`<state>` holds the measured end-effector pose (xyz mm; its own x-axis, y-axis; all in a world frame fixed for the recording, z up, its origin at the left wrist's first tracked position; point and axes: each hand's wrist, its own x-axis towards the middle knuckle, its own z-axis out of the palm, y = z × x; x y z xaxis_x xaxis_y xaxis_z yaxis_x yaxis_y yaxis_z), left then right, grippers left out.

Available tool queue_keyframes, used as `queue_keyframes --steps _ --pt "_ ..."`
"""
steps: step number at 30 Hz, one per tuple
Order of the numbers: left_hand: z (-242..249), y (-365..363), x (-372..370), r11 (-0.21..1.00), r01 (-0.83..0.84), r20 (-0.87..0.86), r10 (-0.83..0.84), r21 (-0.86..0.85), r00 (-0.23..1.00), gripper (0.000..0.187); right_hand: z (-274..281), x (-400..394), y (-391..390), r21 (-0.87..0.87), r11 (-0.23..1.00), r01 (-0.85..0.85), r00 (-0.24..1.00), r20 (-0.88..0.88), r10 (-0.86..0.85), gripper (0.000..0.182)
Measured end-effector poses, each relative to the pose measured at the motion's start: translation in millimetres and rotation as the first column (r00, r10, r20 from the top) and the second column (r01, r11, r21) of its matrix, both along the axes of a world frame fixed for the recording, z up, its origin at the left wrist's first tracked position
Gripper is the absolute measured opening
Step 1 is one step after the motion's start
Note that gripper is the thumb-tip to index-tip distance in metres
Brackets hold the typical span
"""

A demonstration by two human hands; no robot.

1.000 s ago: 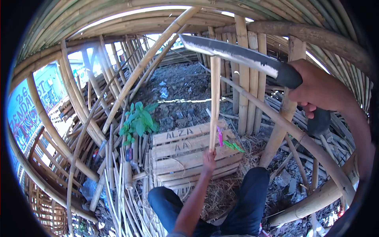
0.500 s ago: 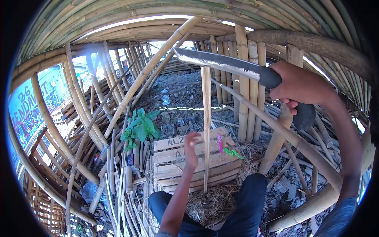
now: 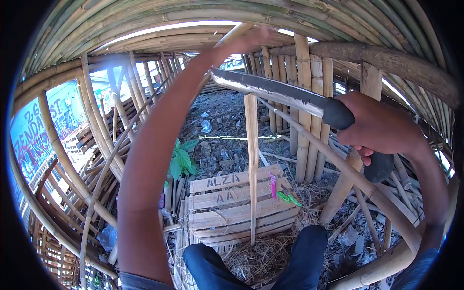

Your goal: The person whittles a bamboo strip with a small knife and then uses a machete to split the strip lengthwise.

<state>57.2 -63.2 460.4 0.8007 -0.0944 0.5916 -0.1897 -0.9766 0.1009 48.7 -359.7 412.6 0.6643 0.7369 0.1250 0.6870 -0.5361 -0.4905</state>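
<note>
Far on the left there is a blue wall (image 3: pixel 34 130) with red letters painted on it, seen between bent bamboo poles (image 3: pixel 96 130). Next comes the person's left arm, which goes up high across the picture. The left hand (image 3: pixel 251 36) is at the top, near a slanted bamboo pole (image 3: pixel 227 36). The hand is blurry, so I cannot tell if its fingers are apart or closed, or if it touches the pole.

Behind the arm grows a small green plant (image 3: pixel 183 159). Beside it a wooden crate (image 3: pixel 232 203) lies on the ground, with black letters on its slats. A thin bamboo strip (image 3: pixel 251 164) stands straight up in front of the crate. No hand holds it. Its top end is touching or just under the big knife (image 3: pixel 270 91). Pink and green bits (image 3: pixel 282 192) lie on the crate to the right of the strip.

The knife blade points left and a little up. The right hand (image 3: pixel 377 128) is wrapped tight around its black handle. Behind that hand stand more thick bamboo posts (image 3: pixel 309 106). At the bottom are the person's two knees in dark blue trousers (image 3: pixel 309 256), with dry straw (image 3: pixel 261 251) between them.
</note>
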Motion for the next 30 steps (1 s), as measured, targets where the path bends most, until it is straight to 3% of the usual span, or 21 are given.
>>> queue_keyframes --steps 1,2,5,8,10,11,15,16,17,18,20,21,22,23,24,25,26,28,30 --pt "-24.4 6.1 14.8 0.968 -0.226 -0.162 0.241 0.11 0.957 0.073 3.3 -0.3 0.9 -0.007 1.0 0.0 1.0 0.009 0.0 0.03" --pt "-16.3 7.2 14.7 0.998 -0.042 -0.362 0.023 -0.046 0.932 0.08 7.1 -0.1 1.2 -0.019 1.0 0.015 0.999 0.029 -0.015 0.031" --pt "-9.1 6.6 14.0 0.996 -0.018 -0.48 -0.028 -0.091 0.877 0.088 8.6 -7.3 -1.8 -0.03 0.998 0.047 0.998 0.029 -0.047 0.031" --pt "-6.0 -7.0 2.8 0.996 0.041 -0.428 -0.073 -0.083 0.901 0.088 1.6 -7.2 -2.0 -0.028 0.997 0.069 0.997 0.025 -0.068 0.031" --pt "12.1 -2.0 10.2 0.972 0.203 -0.248 -0.226 -0.114 0.942 0.086 2.4 -6.1 -0.4 -0.02 0.997 0.077 0.996 0.047 -0.076 0.031" --pt "15.4 2.3 12.3 0.972 0.204 -0.25 -0.228 -0.116 0.941 0.086 3.4 -5.6 0.9 -0.026 0.998 0.06 0.997 0.04 -0.058 0.03" --pt "18.2 28.1 15.4 0.987 0.162 0.072 -0.163 0.022 0.984 0.086 3.0 -14.6 5.2 -0.008 0.998 0.061 0.997 0.038 -0.061 0.026" --pt "-16.0 46.4 32.7 0.99 -0.137 -0.195 0.132 -0.013 0.972 0.083 6.7 -15.5 4.5 -0.019 0.998 0.054 0.998 0.028 -0.054 0.026" --pt "-12.9 40.4 28.6 0.96 -0.266 -0.439 0.201 -0.092 0.876 0.078 15.8 -15.3 3.1 -0.048 0.997 0.063 0.997 0.041 -0.061 0.031" --pt "-8.9 31.3 25.3 0.962 -0.264 -0.434 0.21 -0.068 0.876 0.078 21.1 -16.1 -0.7 -0.049 0.995 0.085 0.995 0.055 -0.082 0.037" --pt "-19.2 23.1 8.7 0.962 0.042 -0.263 -0.115 -0.269 0.958 0.073 20.2 -19.2 2.8 -0.057 0.998 0.012 0.997 0.076 -0.008 0.033" --pt "-20.3 28.7 11.9 0.952 0.142 -0.079 -0.169 -0.271 0.982 0.066 16.3 -18.4 4.2 -0.029 0.999 -0.035 0.998 0.057 0.037 0.033" --pt "-19.2 31.2 8.6 0.951 0.14 -0.084 -0.169 -0.276 0.982 0.066 12.0 -17.9 6.3 -0.01 0.997 -0.082 0.996 0.04 0.082 0.033" --pt "-15.8 31.8 3.4 0.938 0.244 0.118 -0.221 -0.246 0.968 0.062 8.6 -16.6 9.2 -0.013 0.997 -0.08 0.996 0.037 0.08 0.033" --pt "-14.2 32.0 -1.1 0.92 0.34 0.317 -0.269 -0.194 0.909 0.059 6.3 -14.5 12.6 0.005 0.996 -0.086 0.996 0.003 0.086 0.033" --pt "-17.0 32.3 -5.9 0.881 0.392 0.472 -0.236 -0.264 0.849 0.048 7.7 -14.0 14.1 0.025 0.995 -0.093 0.995 -0.025 0.094 0.033" --pt "-20.7 21.2 -21.7 0.873 0.444 0.521 -0.288 -0.201 0.803 0.05 10.6 -15.6 14.2 0.029 0.995 -0.092 0.996 -0.02 0.093 0.033" --pt "-43.4 -13.9 -56.8 0.929 0.347 0.61 -0.201 -0.128 0.766 0.043 14.6 -19.8 16.0 0.13 0.975 -0.181 0.948 -0.242 0.208 0.035" --pt "-77.4 -34.1 -77.6 0.968 0.249 0.774 -0.184 0.036 0.605 0.024 14.7 -23.5 19.5 0.122 0.975 -0.186 0.96 -0.188 0.207 0.036"
